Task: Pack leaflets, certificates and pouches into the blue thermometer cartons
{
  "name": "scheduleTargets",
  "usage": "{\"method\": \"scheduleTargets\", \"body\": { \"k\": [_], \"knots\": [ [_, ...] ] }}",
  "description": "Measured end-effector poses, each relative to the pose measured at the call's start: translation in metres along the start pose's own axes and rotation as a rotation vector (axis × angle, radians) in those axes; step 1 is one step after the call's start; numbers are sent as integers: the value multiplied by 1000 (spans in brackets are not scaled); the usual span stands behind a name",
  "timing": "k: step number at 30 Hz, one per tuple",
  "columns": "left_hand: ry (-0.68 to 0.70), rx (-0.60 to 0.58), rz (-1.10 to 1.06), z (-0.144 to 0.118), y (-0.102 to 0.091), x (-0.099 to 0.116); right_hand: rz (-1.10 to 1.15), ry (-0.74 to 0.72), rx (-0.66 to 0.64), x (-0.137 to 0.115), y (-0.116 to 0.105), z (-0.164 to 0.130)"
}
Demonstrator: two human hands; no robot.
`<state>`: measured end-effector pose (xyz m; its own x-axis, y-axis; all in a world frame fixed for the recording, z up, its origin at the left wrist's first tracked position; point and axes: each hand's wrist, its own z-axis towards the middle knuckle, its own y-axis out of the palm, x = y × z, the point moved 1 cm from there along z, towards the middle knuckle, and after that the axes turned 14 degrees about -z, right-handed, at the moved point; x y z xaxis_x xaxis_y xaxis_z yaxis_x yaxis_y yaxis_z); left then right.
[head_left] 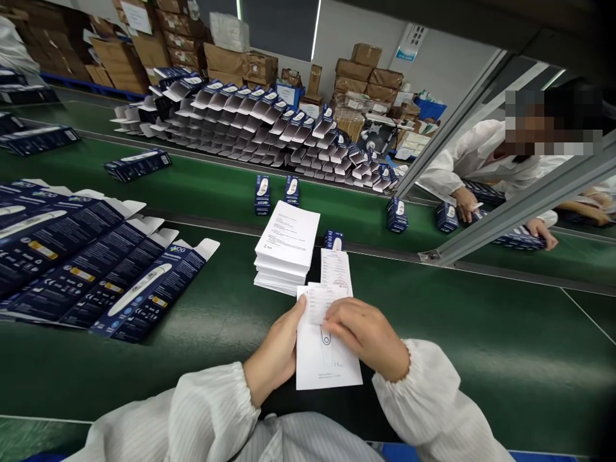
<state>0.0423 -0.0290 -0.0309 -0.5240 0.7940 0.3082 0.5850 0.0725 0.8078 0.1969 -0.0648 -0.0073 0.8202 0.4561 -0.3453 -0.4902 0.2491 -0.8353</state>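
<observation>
A white instruction leaflet (327,372) with a device drawing is gripped along its left edge by my left hand (276,343), thumb on top. My right hand (368,333) has its fingers closed on a small printed slip (320,305) that lies over the leaflet's upper part. Just beyond, a pile of similar printed slips (335,264) leans by a small blue box (334,240). To the left of it stands a stack of folded white leaflets (289,240). What is under the leaflet and my right fingertips is hidden.
Flattened blue thermometer cartons (149,292) lie on the green table at left. Beyond a rail, a green belt (212,186) carries blue boxes (397,215). Open cartons (250,122) are piled behind. A metal post (520,212) stands at right; a co-worker's hands (466,202) handle boxes.
</observation>
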Motion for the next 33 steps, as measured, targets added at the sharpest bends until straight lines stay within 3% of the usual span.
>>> {"method": "scheduleTargets", "body": {
  "k": [13, 19, 24, 30, 33],
  "knots": [
    [2, -49, 58, 8, -19, -5, -2, -23, -17, -20, 15, -6],
    [38, -86, 31, 4, -15, 1, 9, -30, -54, -22, 14, -4],
    [27, -115, 19, 1, -11, 5, -2, -24, -10, -21, 14, -2],
    [43, -60, 82, 5, -15, 0, -88, 15, 57, -24, 27, 0],
    [27, -83, 108, 5, -18, -1, -34, 46, 68, -20, 21, 2]
  ]
}}
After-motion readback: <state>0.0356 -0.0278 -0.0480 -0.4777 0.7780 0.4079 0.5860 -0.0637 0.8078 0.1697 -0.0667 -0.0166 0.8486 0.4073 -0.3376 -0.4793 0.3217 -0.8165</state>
